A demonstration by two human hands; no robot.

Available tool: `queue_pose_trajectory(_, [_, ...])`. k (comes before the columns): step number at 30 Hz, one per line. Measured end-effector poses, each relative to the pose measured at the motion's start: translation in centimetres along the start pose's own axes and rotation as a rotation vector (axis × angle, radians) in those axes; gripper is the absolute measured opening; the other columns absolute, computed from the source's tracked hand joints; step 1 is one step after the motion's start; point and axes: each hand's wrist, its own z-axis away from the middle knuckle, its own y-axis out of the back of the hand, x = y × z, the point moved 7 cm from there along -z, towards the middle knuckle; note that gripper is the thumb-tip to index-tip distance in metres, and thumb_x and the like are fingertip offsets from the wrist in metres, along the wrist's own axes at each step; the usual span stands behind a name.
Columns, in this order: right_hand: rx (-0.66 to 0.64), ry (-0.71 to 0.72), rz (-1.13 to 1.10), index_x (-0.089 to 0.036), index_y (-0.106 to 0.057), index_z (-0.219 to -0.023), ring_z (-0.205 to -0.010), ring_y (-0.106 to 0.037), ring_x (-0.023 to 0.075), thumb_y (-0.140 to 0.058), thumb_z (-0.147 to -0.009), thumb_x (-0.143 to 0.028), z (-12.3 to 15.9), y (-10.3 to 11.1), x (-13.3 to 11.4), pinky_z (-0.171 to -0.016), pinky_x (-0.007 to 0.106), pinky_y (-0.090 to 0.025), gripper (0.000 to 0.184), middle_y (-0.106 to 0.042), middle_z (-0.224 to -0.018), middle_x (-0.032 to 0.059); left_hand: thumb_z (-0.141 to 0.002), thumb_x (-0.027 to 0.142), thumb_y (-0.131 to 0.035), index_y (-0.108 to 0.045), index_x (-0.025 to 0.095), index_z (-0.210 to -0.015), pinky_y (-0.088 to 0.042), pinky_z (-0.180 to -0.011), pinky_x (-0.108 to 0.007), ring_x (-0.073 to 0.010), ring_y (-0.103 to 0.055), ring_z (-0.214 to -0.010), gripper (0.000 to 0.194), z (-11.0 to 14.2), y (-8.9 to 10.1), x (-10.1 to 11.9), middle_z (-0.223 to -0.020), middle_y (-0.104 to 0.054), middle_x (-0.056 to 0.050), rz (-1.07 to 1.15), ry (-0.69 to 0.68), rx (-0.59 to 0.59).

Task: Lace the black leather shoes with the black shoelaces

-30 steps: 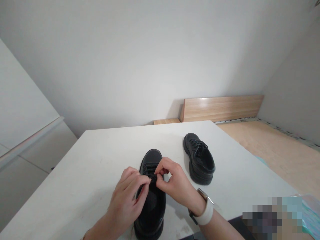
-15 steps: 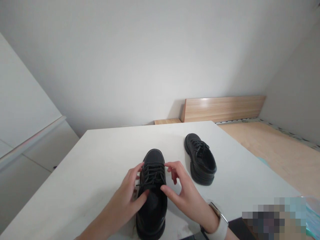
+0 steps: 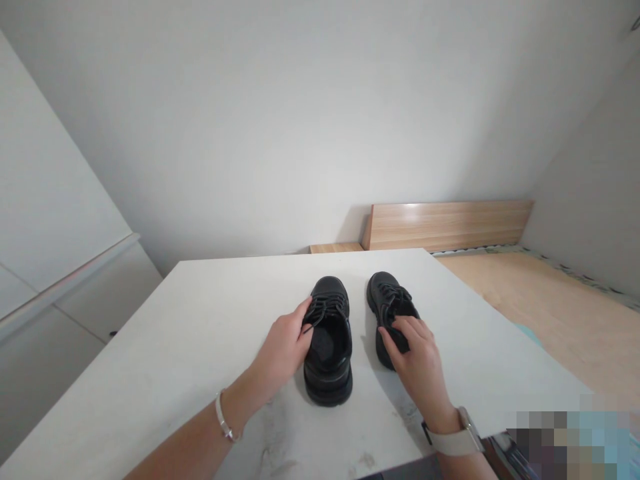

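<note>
Two black lace-up shoes stand on the white table, toes pointing away from me. My left hand (image 3: 287,340) grips the left shoe (image 3: 330,377) by its left side, with the thumb at the opening and the fingers along the outer wall near the laces. At the right shoe (image 3: 387,293), my right hand (image 3: 413,343) has closed on the collar: the thumb lies against the left side and the fingertips reach into the opening. That hand covers much of the right shoe's heel. Both shoes have tied laces.
The white table (image 3: 225,300) bears grey smudges near its front. A dark flat object (image 3: 410,470) lies at the front edge, beside a pixelated patch at lower right. A wooden headboard (image 3: 450,223) and a bed surface (image 3: 540,287) are beyond the table's right side.
The left shoe has moved forward and to the right, closer to the other one. My right hand has left it and gone over to the right shoe.
</note>
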Motion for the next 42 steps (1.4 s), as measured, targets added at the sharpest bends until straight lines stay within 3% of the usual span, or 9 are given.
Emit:
queue_pose_trajectory(5, [0.065, 0.005, -0.132, -0.021, -0.054, -0.09, -0.089, -0.053, 0.0242, -0.06, -0.096, -0.018, -0.1, 0.2, -0.9, -0.079, 0.041, -0.047, 0.008, -0.059, -0.091, 0.0066, -0.086, 0.008, -0.049, -0.046, 0.009, -0.146, -0.053, -0.096, -0.045, -0.03, -0.071, -0.104, 0.06, -3.3, -2.5, 1.5, -0.118, -0.072, -0.021, -0.099, 0.02, 0.014])
queue_pose_trajectory(15, [-0.009, 0.165, -0.151, -0.022, -0.061, -0.089, -0.092, -0.058, 0.0239, -0.062, -0.092, -0.016, -1.5, 1.4, 3.1, -0.108, 0.058, -0.04, 0.006, -0.065, -0.09, 0.0054, -0.089, 0.009, -0.046, -0.04, 0.004, -0.149, -0.052, -0.101, -0.044, -0.0328, -0.066, -0.116, 0.06, -5.3, -7.5, 4.1, -0.13, -0.065, -0.026, -0.056, 0.002, -0.017])
queue_pose_trajectory(21, [0.024, 0.157, -0.159, -0.023, -0.063, -0.085, -0.094, -0.06, 0.0266, -0.062, -0.091, -0.02, -1.8, 2.4, 6.5, -0.094, 0.051, -0.05, 0.007, -0.068, -0.089, 0.0073, -0.09, 0.012, -0.05, -0.045, 0.006, -0.146, -0.049, -0.106, -0.045, -0.0327, -0.061, -0.125, 0.056, -6.1, -9.9, 5.7, -0.135, -0.062, -0.024, 0.092, -0.032, -0.022])
queue_pose_trajectory(27, [-0.033, 0.113, -0.053, -0.021, -0.062, -0.086, -0.09, -0.058, 0.026, -0.06, -0.093, -0.027, -2.0, 2.3, 8.4, -0.085, 0.047, -0.044, 0.01, -0.069, -0.091, 0.0067, -0.093, 0.02, -0.057, -0.049, 0.012, -0.144, -0.053, -0.104, -0.045, -0.0304, -0.061, -0.125, 0.052, -5.6, -10.6, 4.5, -0.136, -0.063, -0.019, 0.275, -0.058, -0.066])
queue_pose_trajectory(31, [0.02, 0.051, 0.099, -0.021, -0.062, -0.088, -0.099, -0.056, 0.0283, -0.057, -0.095, -0.032, -1.7, 2.5, 8.4, -0.092, 0.051, -0.037, 0.014, -0.067, -0.101, 0.0074, -0.09, 0.017, -0.061, -0.051, 0.013, -0.141, -0.06, -0.092, -0.04, -0.0278, -0.066, -0.119, 0.052, -4.3, -8.6, 3.4, -0.134, -0.064, -0.021, 0.381, -0.065, -0.121])
queue_pose_trajectory(35, [0.174, 0.03, 0.147, -0.021, -0.062, -0.104, -0.108, -0.054, 0.0322, -0.057, -0.094, -0.031, -1.1, 3.8, 6.6, -0.096, 0.056, -0.035, 0.016, -0.062, -0.113, 0.0119, -0.095, 0.02, -0.055, -0.059, 0.018, -0.129, -0.056, -0.099, -0.037, -0.0217, -0.065, -0.119, 0.035, -2.4, -2.5, 5.4, -0.134, -0.064, -0.015, 0.411, -0.113, -0.068])
queue_pose_trajectory(39, [0.311, 0.18, -0.074, -0.022, -0.06, -0.104, -0.096, -0.058, 0.0282, -0.058, -0.088, -0.016, -0.5, 4.4, 0.5, -0.088, 0.05, -0.043, 0.017, -0.061, -0.102, 0.0108, -0.099, 0.021, -0.049, -0.069, 0.029, -0.111, -0.06, -0.088, -0.029, -0.0163, -0.072, -0.099, 0.025, 1.8, 3.4, 9.9, -0.106, -0.075, -0.002, 0.195, -0.33, -0.184])
queue_pose_trajectory(41, [0.162, 0.314, -0.312, -0.022, -0.058, -0.106, -0.085, -0.059, 0.0246, -0.051, -0.089, -0.011, -0.1, 2.4, -4.5, -0.074, 0.043, -0.047, 0.021, -0.061, -0.092, 0.0091, -0.096, 0.028, -0.056, -0.069, 0.037, -0.112, -0.062, -0.083, -0.03, -0.018, -0.073, -0.09, 0.023, 5.4, 4.5, 11.6, -0.101, -0.075, -0.001, -0.042, -0.608, -0.32])
queue_pose_trajectory(42, [0.016, 0.387, -0.432, -0.022, -0.057, -0.104, -0.078, -0.059, 0.0229, -0.047, -0.092, -0.013, 0.3, 0.8, -7.5, -0.068, 0.039, -0.046, 0.018, -0.061, -0.086, 0.0077, -0.093, 0.043, -0.06, -0.071, 0.041, -0.109, -0.064, -0.072, -0.032, -0.0205, -0.073, -0.083, 0.019, 7.4, 5.4, 12.0, -0.095, -0.075, -0.002, -0.133, -0.761, -0.263])
